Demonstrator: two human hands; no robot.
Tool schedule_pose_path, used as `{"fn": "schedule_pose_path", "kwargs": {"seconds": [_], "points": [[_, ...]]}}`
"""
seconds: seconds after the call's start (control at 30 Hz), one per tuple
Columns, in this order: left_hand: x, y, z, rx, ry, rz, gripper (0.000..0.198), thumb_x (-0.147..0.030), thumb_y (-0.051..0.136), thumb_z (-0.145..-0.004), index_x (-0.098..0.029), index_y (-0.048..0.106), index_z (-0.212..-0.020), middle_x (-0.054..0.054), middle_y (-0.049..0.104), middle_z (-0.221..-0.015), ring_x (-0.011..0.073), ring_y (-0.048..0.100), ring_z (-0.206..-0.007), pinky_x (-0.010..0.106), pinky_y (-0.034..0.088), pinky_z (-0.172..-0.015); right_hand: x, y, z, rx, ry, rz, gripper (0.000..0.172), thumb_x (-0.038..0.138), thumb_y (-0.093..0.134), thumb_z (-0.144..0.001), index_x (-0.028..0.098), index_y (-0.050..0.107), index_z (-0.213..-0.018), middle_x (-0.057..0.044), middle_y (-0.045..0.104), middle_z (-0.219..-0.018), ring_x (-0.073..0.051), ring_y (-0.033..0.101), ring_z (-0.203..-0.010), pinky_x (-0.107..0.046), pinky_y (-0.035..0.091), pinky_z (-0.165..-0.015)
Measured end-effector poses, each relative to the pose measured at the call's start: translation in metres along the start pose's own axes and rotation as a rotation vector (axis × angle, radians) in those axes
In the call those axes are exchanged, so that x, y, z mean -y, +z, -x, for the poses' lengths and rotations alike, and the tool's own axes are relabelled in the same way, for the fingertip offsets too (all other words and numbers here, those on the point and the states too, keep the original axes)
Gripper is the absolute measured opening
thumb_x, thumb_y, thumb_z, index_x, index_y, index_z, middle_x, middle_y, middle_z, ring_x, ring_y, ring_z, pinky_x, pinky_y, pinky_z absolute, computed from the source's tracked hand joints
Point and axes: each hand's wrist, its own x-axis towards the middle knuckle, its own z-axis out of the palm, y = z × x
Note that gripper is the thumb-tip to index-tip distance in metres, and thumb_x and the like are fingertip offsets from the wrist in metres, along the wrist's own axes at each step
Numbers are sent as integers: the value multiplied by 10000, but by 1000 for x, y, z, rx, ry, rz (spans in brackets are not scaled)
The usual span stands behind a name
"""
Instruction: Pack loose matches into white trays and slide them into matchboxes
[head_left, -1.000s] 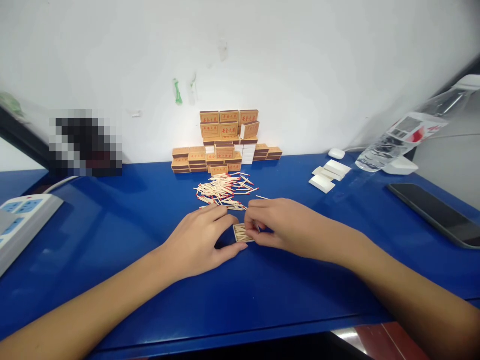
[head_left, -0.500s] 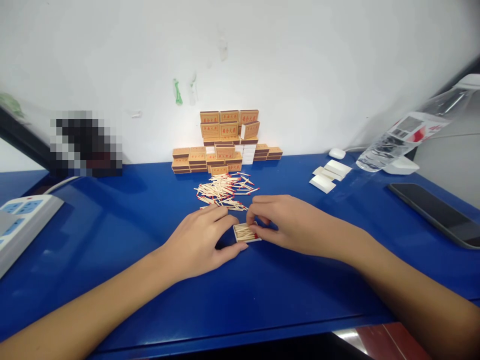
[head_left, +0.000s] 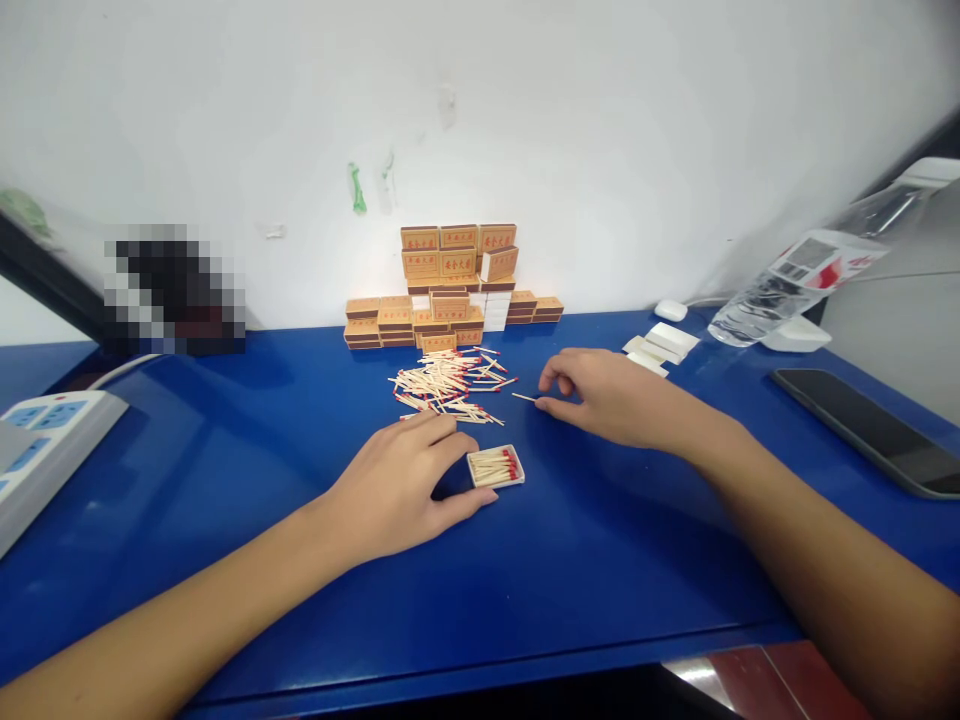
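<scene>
A small white matchbox tray (head_left: 495, 466), filled with red-tipped matches, lies on the blue table (head_left: 525, 580). My left hand (head_left: 401, 485) rests flat beside it and cups its left end, with the thumb at the front corner and the fingers behind. My right hand (head_left: 604, 395) hovers further back and to the right, fingers curled. Its thumb and forefinger are slightly apart at the end of a single match (head_left: 523, 397). A loose pile of matches (head_left: 446, 382) lies just behind the tray.
Stacked brown matchboxes (head_left: 450, 285) stand against the white wall. White box parts (head_left: 660, 345) lie at the right, with a tilted water bottle (head_left: 795, 275) and a dark phone (head_left: 870, 430) beyond. A power strip (head_left: 45, 440) sits at the left edge.
My right hand has left the tray and moved back and right to a single loose match. The tray now shows fully. My left hand has stayed put.
</scene>
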Motion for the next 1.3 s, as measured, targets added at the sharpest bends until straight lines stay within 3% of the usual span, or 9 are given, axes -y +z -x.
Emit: {"fn": "schedule_pose_path", "kwargs": {"seconds": [0.2, 0.37, 0.5, 0.7, 0.8, 0.93, 1.1, 1.3], "points": [[0, 0, 0, -3, -5, -13, 340, -470, 698, -960, -176, 709, -1130, 72, 702, -1023, 249, 678, -929, 408, 565, -824, 5, 3, -3, 49, -102, -86, 72, 212, 578, -939, 196, 622, -883, -38, 647, -865, -171, 550, -737, -300, 374, -685], [1, 0, 0, -4, -19, -18, 347, -484, 693, -959, -173, 709, -1112, 69, 692, -989, 250, 670, -905, 401, 559, -789, 42, -5, 11, 93, -253, -258, 85, 227, 608, -951, 202, 626, -872, -10, 637, -839, -154, 544, -738, -279, 379, -682], [2, 0, 0, 7, -20, -15, 325, -476, 697, -957, -167, 712, -1057, 58, 680, -940, 244, 661, -865, 389, 548, -744, 61, -3, 19, 137, -311, -268, 73, 164, 620, -924, 194, 626, -857, -6, 642, -847, -143, 538, -732, -274, 371, -676], [1, 0, 2, 6, -9, -17, 332, -488, 694, -957, -182, 709, -1085, 64, 701, -988, 245, 674, -898, 397, 556, -782, 51, 5, -5, -51, -212, -295, 71, 175, 622, -925, 186, 684, -893, 9, 589, -771, -134, 521, -690, -269, 362, -655], [1, 1, 2, 6, 2, -1, 338, -505, 697, -951, -182, 708, -1050, 73, 708, -1011, 254, 681, -935, 407, 563, -810, 52, 15, -23, -45, -241, -267, 51, 203, 649, -924, 182, 693, -941, -9, 614, -814, -152, 541, -759, -276, 375, -693], [1, 2, 2, 3, 9, -8, 347, -513, 692, -951, -181, 712, -1052, 69, 701, -985, 260, 680, -934, 430, 570, -830, 58, 26, -38, -29, -235, -202, 77, 195, 643, -932, 172, 654, -860, -31, 639, -843, -163, 549, -807, -288, 374, -725], [0, 1, 4, 19, 11, -39, 345, -503, 680, -957, -170, 716, -1039, 66, 691, -968, 261, 671, -918, 429, 571, -809, 52, 22, -36, -53, -232, -208, 65, 195, 655, -923, 165, 678, -870, -27, 630, -830, -155, 541, -761, -278, 364, -694], [1, 1, 3, 16, -7, -43, 345, -499, 676, -960, -172, 718, -1061, 68, 694, -993, 259, 670, -915, 430, 567, -813, 38, -1, -18, -68, -232, -255, 127, 257, 653, -931, 187, 706, -839, -15, 613, -804, -152, 535, -725, -287, 379, -690]]}}
